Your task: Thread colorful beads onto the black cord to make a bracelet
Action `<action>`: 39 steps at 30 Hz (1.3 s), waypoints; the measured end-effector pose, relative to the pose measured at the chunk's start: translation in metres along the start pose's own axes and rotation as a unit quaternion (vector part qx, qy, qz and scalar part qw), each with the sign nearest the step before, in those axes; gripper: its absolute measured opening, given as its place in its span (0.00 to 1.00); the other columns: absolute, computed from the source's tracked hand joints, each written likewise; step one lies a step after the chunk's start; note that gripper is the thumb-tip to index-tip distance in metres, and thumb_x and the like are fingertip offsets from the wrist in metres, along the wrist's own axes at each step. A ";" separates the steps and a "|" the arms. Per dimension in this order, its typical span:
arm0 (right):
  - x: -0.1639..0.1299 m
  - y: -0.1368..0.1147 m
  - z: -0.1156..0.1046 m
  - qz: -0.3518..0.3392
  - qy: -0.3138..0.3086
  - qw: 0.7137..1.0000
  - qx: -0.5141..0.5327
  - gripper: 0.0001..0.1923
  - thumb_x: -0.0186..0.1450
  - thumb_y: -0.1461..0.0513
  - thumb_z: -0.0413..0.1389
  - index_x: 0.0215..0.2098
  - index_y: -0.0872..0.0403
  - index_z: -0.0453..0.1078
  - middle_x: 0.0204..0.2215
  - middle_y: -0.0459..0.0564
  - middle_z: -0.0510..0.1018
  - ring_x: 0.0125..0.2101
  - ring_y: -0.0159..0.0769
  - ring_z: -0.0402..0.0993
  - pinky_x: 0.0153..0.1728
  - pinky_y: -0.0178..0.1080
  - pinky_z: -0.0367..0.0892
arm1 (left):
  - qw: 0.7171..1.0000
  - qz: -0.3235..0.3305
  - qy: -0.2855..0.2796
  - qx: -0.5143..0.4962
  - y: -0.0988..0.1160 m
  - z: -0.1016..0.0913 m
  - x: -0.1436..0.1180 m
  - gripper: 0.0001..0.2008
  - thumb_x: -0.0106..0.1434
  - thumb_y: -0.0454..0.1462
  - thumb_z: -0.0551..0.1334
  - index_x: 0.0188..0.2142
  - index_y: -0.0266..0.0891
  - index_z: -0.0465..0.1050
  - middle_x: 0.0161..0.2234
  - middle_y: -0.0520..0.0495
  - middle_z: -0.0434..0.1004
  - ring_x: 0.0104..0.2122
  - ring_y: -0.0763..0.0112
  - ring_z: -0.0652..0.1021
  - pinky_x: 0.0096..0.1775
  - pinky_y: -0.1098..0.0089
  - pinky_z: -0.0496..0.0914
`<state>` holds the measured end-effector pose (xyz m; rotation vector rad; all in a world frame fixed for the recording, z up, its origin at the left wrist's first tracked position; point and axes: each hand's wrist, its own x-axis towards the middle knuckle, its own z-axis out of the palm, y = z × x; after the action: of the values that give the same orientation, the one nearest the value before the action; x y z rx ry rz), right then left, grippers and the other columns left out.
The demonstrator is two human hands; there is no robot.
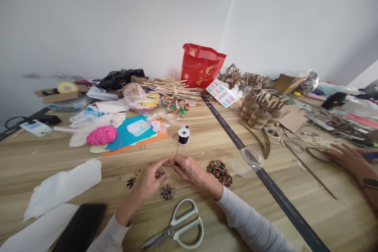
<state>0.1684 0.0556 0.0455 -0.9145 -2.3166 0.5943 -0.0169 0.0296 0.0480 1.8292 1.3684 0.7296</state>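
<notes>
Thread point(177, 147) runs from the black spool point(183, 136) to my fingertips, mid-surface. My left hand point(151, 181) and right hand point(189, 170) both pinch it, tips meeting. I judge it best kept taut, with the beads point(167, 192) just below within reach.

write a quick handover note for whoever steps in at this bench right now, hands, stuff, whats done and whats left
Left hand: fingertips pinched together, apparently on thread or a bead; too small to tell.
Right hand: pinched against the left, a thin black thread running up to the spool.
Things: small bead cluster below the hands, larger bead pile to the right, scissors nearest the person, clear lid further right.
Done: thread drawn off the spool.
Left: most beads seem loose.
Another person's hand rests at the far right.
</notes>
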 end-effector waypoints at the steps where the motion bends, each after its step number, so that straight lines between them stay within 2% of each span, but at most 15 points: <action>1: 0.000 -0.002 0.000 0.000 0.000 1.000 0.003 0.05 0.64 0.70 0.50 0.34 0.55 0.63 0.27 0.45 0.69 0.26 0.29 0.65 0.29 0.30 0.58 | 1.000 0.004 0.002 -0.001 0.001 0.002 0.001 0.21 0.57 0.40 0.56 0.48 0.33 0.70 0.26 0.48 0.76 0.28 0.66 0.75 0.32 0.70 0.69; 3: 0.000 -0.003 -0.001 -0.007 0.002 1.000 0.002 0.04 0.64 0.69 0.51 0.34 0.56 0.64 0.28 0.45 0.69 0.27 0.29 0.66 0.30 0.30 0.59 | 0.999 0.015 0.011 0.027 0.002 0.004 0.000 0.15 0.59 0.41 0.55 0.38 0.35 0.74 0.28 0.46 0.77 0.28 0.66 0.75 0.33 0.69 0.68; 5: 0.001 -0.001 -0.003 -0.015 0.003 1.000 -0.008 0.04 0.65 0.69 0.51 0.34 0.56 0.65 0.30 0.47 0.69 0.29 0.30 0.67 0.31 0.31 0.60 | 0.997 0.026 0.016 0.068 0.003 0.004 -0.002 0.14 0.60 0.41 0.53 0.29 0.36 0.74 0.24 0.48 0.75 0.25 0.67 0.74 0.30 0.70 0.66; 7: 0.003 0.004 -0.006 -0.007 -0.006 1.000 -0.029 0.06 0.65 0.70 0.49 0.37 0.56 0.66 0.33 0.49 0.70 0.32 0.31 0.68 0.34 0.32 0.62 | 0.996 0.034 0.019 0.080 0.003 0.001 -0.007 0.14 0.60 0.41 0.53 0.27 0.37 0.73 0.22 0.49 0.74 0.24 0.68 0.73 0.29 0.71 0.65; 11: 0.008 0.014 -0.012 0.036 -0.044 0.995 -0.083 0.16 0.64 0.72 0.46 0.48 0.57 0.64 0.39 0.53 0.70 0.38 0.35 0.70 0.39 0.35 0.65 | 0.999 0.022 -0.002 0.042 0.011 -0.004 -0.021 0.12 0.60 0.40 0.55 0.25 0.37 0.72 0.22 0.50 0.74 0.25 0.69 0.72 0.29 0.73 0.65; 15: 0.010 0.019 -0.015 0.064 -0.092 0.986 -0.122 0.19 0.64 0.70 0.47 0.53 0.57 0.60 0.43 0.56 0.70 0.43 0.37 0.70 0.44 0.38 0.66 | 1.000 0.012 -0.027 0.003 0.023 -0.011 -0.037 0.12 0.59 0.41 0.55 0.24 0.38 0.70 0.22 0.51 0.73 0.25 0.69 0.71 0.28 0.73 0.64; 20: 0.008 0.028 -0.021 0.092 -0.091 0.971 -0.201 0.17 0.64 0.68 0.48 0.52 0.58 0.62 0.47 0.57 0.70 0.47 0.40 0.67 0.48 0.40 0.64 | 0.994 0.016 -0.102 -0.042 0.025 -0.028 -0.063 0.13 0.60 0.42 0.56 0.23 0.38 0.67 0.21 0.53 0.67 0.23 0.73 0.67 0.27 0.75 0.62; 23: 0.005 0.037 -0.028 0.135 -0.087 0.947 -0.280 0.15 0.64 0.68 0.48 0.49 0.56 0.63 0.45 0.56 0.70 0.47 0.39 0.66 0.48 0.39 0.63 | 0.985 0.064 -0.132 -0.092 0.019 -0.043 -0.081 0.14 0.60 0.43 0.57 0.22 0.38 0.66 0.21 0.54 0.65 0.22 0.75 0.64 0.27 0.75 0.61; 25: 0.004 0.041 -0.032 0.165 -0.076 0.932 -0.313 0.14 0.63 0.70 0.47 0.47 0.58 0.63 0.44 0.59 0.69 0.46 0.41 0.66 0.47 0.42 0.63 | 0.975 0.102 -0.144 -0.132 0.017 -0.052 -0.090 0.16 0.60 0.45 0.58 0.22 0.38 0.66 0.20 0.54 0.63 0.22 0.75 0.64 0.27 0.75 0.60; 27: 0.004 0.038 -0.035 0.178 -0.065 0.926 -0.328 0.13 0.63 0.71 0.46 0.45 0.59 0.64 0.44 0.62 0.69 0.45 0.43 0.65 0.46 0.45 0.62 | 0.968 0.113 -0.150 -0.164 0.020 -0.058 -0.097 0.18 0.59 0.49 0.59 0.21 0.38 0.66 0.19 0.54 0.62 0.22 0.75 0.63 0.26 0.75 0.60; 30: 0.007 0.024 -0.032 0.161 -0.073 0.928 -0.329 0.11 0.63 0.69 0.47 0.42 0.58 0.65 0.42 0.59 0.70 0.43 0.42 0.67 0.44 0.42 0.63 | 0.971 0.094 -0.124 -0.183 0.029 -0.059 -0.101 0.20 0.59 0.51 0.59 0.21 0.39 0.66 0.20 0.53 0.62 0.22 0.74 0.64 0.27 0.74 0.60; 34: 0.017 -0.001 -0.017 0.069 -0.134 0.952 -0.266 0.11 0.64 0.68 0.47 0.45 0.56 0.65 0.40 0.54 0.73 0.41 0.38 0.70 0.42 0.37 0.64 | 0.961 0.121 -0.162 -0.191 0.041 -0.054 -0.099 0.19 0.59 0.50 0.60 0.21 0.39 0.68 0.20 0.53 0.65 0.22 0.74 0.65 0.27 0.73 0.60; 36: 0.025 -0.007 -0.010 0.065 -0.147 0.953 -0.256 0.12 0.64 0.67 0.47 0.46 0.56 0.65 0.41 0.54 0.74 0.41 0.38 0.71 0.42 0.37 0.65 | 0.959 0.136 -0.171 -0.178 0.044 -0.052 -0.100 0.18 0.59 0.50 0.59 0.23 0.40 0.69 0.21 0.52 0.67 0.24 0.73 0.67 0.29 0.72 0.61; 39: 0.038 0.000 -0.009 0.092 -0.152 0.947 -0.269 0.16 0.64 0.65 0.49 0.51 0.55 0.62 0.47 0.55 0.72 0.44 0.38 0.71 0.44 0.37 0.65 | 0.961 0.135 -0.191 -0.146 0.049 -0.052 -0.105 0.16 0.61 0.48 0.58 0.25 0.42 0.71 0.22 0.51 0.70 0.26 0.71 0.69 0.32 0.71 0.63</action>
<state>0.1510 0.0842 0.0651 -1.3809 -2.7557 0.1723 -0.0598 -0.0687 0.1160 1.8155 0.7307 0.6332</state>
